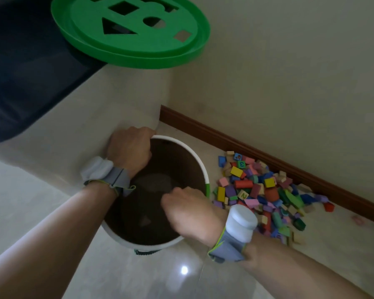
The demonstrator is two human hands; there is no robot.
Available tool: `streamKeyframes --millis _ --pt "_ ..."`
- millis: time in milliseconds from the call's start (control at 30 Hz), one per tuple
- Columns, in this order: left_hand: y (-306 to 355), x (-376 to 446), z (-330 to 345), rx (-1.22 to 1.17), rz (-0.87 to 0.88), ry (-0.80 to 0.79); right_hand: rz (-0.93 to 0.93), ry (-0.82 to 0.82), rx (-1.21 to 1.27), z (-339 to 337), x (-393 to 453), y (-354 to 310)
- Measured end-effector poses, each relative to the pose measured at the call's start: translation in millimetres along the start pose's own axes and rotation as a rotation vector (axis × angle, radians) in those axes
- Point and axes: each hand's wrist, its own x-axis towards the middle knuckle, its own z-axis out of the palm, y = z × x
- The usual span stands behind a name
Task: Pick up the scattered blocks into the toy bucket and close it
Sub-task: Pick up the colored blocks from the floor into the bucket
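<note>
The bucket (200,167) stands open on the pale tiled floor (138,275), tucked against the foot of a cream ledge (108,100), and everything else arranges itself around it. At its far-left edge the left hand (129,151) grips the white rim, fingers curled over and down into the dark inside; a grey strap with a white sensor (98,169) wraps that wrist. Over the bucket's near-right edge hangs the right hand (187,212), blurred, its fingers bent downward toward the inside; whether it holds anything I cannot tell. It wears the same kind of strap with a white puck (241,222).

Inside the bucket the bottom looks dark and bare apart from a faint patch.

Up behind the bucket, on top of the ledge, lies the green lid (125,55) with its shape cut-outs, one side jutting past the ledge's corner.

To the right of the bucket, just beside its wall, the coloured blocks (266,195) sit heaped on the floor, spreading away along the brown skirting board (257,152) at the base of the cream wall (289,72). One red block (329,207) lies a little apart at the heap's far-right end.
</note>
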Motion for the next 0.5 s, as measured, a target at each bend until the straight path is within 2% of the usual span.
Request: streamKeyframes --millis 333,500 --pt "4.4 -0.1 -4.5 0.035 -0.035 -0.047 0.031 -0.117 -0.108 -0.9 6.2 5.6" --pt "6.8 -2.7 -7.7 0.034 -0.036 -0.056 0.032 -0.026 -0.097 5.8 5.5 8.0"
